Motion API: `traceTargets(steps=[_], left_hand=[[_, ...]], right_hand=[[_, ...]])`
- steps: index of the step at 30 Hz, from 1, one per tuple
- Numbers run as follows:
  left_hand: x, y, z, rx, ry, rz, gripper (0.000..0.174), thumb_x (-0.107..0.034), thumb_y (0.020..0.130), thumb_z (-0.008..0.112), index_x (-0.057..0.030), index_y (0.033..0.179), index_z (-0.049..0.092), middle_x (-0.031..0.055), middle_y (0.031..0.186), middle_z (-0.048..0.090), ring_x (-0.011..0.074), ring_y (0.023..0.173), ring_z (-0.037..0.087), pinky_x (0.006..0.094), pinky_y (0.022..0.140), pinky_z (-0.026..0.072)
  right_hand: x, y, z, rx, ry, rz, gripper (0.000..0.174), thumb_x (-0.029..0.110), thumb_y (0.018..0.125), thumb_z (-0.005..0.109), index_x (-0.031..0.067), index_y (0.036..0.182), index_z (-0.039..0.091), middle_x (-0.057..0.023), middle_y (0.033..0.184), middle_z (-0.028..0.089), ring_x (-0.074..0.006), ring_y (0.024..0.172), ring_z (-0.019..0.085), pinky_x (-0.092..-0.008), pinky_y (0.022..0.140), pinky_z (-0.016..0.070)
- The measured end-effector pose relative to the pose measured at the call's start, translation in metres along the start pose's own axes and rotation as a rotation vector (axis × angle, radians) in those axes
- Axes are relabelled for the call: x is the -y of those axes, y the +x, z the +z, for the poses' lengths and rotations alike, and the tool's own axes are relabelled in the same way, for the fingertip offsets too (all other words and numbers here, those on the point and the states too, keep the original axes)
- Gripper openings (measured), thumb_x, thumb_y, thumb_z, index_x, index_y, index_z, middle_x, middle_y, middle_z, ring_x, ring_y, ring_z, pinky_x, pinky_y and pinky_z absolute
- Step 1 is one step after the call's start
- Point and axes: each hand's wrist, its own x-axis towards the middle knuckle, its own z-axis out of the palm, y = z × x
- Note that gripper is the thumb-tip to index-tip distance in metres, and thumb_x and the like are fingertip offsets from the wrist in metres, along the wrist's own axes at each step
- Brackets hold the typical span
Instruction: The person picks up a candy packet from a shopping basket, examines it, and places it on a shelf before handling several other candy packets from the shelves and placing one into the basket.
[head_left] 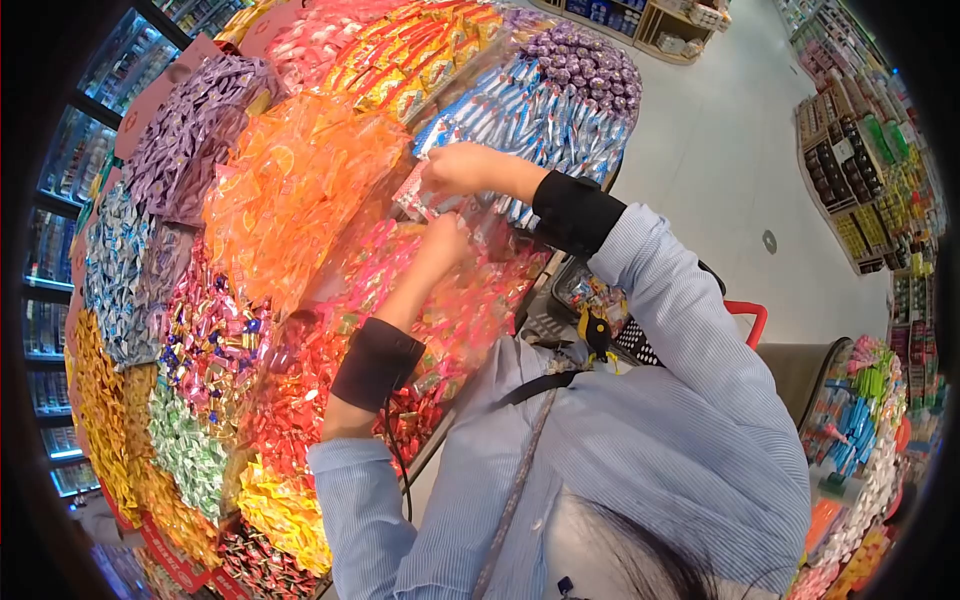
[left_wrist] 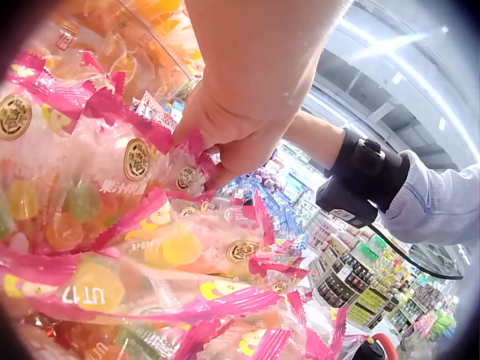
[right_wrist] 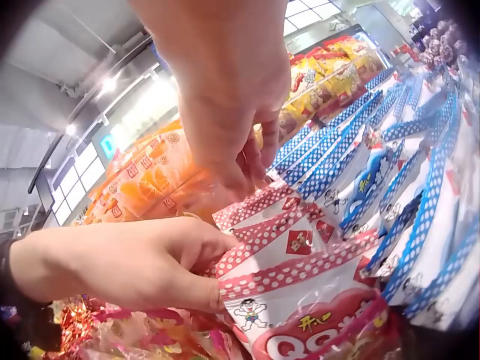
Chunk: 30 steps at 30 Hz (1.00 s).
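The left hand pinches the red packs at their dotted edge, its thumb lying along the front one. From above, the right hand reaches down with its fingers bent, tips touching the rear pack's top edge; whether they pinch it I cannot tell. The packs stand bunched together, the front one tilted.

Seen from the head, with the packs as the centre of the dial, the orange candies sit just beside them at 9 o'clock, the yellow bags at 12, and the blue packs near at 2, with purple balls beyond. Pink candies spread at 6, under the left forearm. Well apart at 3 o'clock are stocked shelves.
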Motion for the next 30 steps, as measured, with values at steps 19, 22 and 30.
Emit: traceTargets(steps=[19, 22, 30], left_hand=[[0.002, 0.005, 0.001, -0.216, 0.155, 0.170, 0.024, -0.005, 0.068, 0.053, 0.0063, 0.089, 0.055, 0.0258, 0.080, 0.057, 0.0389, 0.081, 0.055, 0.0448, 0.071, 0.0428], [0.005, 0.012, 0.002, -0.257, 0.223, 0.154, 0.028, -0.005, 0.068, 0.055, 0.0033, 0.094, 0.052, 0.0236, 0.081, 0.058, 0.0378, 0.080, 0.056, 0.0454, 0.070, 0.0435], [-0.010, 0.002, -0.005, -0.354, 0.325, 0.083, 0.041, -0.023, 0.069, 0.067, -0.0017, 0.098, 0.048, 0.0174, 0.090, 0.058, 0.0328, 0.085, 0.057, 0.0432, 0.067, 0.0448]], right_hand=[[0.009, 0.000, 0.006, -0.215, -0.002, 0.025, 0.010, 0.017, 0.073, 0.055, 0.0090, 0.077, 0.059, -0.0069, 0.077, 0.057, -0.0252, 0.083, 0.052, -0.0363, 0.074, 0.0397], [0.014, -0.023, -0.004, -0.242, 0.193, 0.184, 0.017, 0.017, 0.075, 0.055, 0.0063, 0.088, 0.057, -0.0113, 0.083, 0.057, -0.0289, 0.083, 0.053, -0.0387, 0.075, 0.0407], [0.008, -0.097, 0.011, -0.290, 0.256, 0.290, 0.018, 0.015, 0.074, 0.055, 0.0056, 0.090, 0.056, -0.0118, 0.082, 0.057, -0.0294, 0.085, 0.053, -0.0385, 0.072, 0.0429]])
